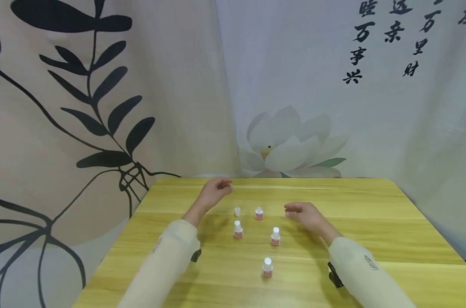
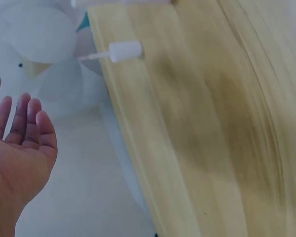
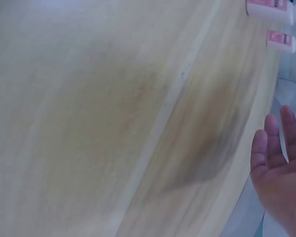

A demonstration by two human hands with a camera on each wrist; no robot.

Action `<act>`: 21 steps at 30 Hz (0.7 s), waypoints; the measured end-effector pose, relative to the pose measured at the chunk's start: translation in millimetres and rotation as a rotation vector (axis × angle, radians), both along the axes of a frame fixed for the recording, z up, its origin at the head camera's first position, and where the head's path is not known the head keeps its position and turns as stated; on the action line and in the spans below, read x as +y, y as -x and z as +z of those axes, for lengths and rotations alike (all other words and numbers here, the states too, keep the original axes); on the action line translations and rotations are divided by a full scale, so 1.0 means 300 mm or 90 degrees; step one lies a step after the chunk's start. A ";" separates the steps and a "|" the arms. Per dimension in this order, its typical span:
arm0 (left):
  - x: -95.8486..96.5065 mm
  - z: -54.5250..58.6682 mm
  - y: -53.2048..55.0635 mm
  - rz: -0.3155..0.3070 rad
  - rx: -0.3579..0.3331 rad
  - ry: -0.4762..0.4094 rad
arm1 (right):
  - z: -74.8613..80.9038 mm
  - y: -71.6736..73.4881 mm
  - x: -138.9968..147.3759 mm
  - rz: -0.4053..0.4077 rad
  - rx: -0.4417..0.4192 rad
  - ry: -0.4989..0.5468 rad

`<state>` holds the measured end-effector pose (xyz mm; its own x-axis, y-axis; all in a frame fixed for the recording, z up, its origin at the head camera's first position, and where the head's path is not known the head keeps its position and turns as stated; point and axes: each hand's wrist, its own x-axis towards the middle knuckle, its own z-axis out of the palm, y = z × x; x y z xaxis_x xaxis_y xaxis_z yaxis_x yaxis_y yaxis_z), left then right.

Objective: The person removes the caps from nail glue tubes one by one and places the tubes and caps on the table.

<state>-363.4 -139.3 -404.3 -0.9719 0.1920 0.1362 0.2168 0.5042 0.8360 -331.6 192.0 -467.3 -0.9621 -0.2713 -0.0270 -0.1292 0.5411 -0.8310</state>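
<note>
Four bottles stand on the table [image 1: 364, 201]: one uncapped bottle [image 1: 259, 215], its contents hidden, and one loose cap [image 1: 237, 211] with a thin stem sit toward the far edge, with three capped bottles [image 1: 275, 238] closer to the near edge. Both hands are empty, fingers relaxed, the left hand [image 1: 213, 192] near the cap, the right hand [image 1: 305, 214] on the right-edge side of the bottles.

The person across the table from me wears roomy cream sleeves, the left sleeve [image 1: 161, 262] and right sleeve [image 1: 365, 267] alike, softly bunched at the cuffs. Small dark lettering [image 1: 370, 262] marks each forearm, too tiny to read. A black piece [image 1: 334, 274] shows at each sleeve's inner edge. Left hand [image 1: 213, 193] and right hand [image 1: 305, 215] are bare.
</note>
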 end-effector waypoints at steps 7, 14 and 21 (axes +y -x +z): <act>0.051 0.042 -0.021 -0.017 0.019 -0.016 | 0.036 -0.046 0.023 -0.027 0.010 0.009; 0.113 0.063 -0.065 -0.039 0.006 -0.057 | 0.057 -0.083 0.021 -0.063 0.012 0.000; 0.180 0.050 -0.128 -0.087 -0.030 -0.089 | 0.072 -0.129 0.018 -0.071 0.017 0.022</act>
<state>-324.9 -85.2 -389.3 -0.9439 0.3050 0.1263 0.2347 0.3507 0.9066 -293.0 197.3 -445.6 -0.9866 -0.1631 0.0066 -0.0923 0.5242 -0.8465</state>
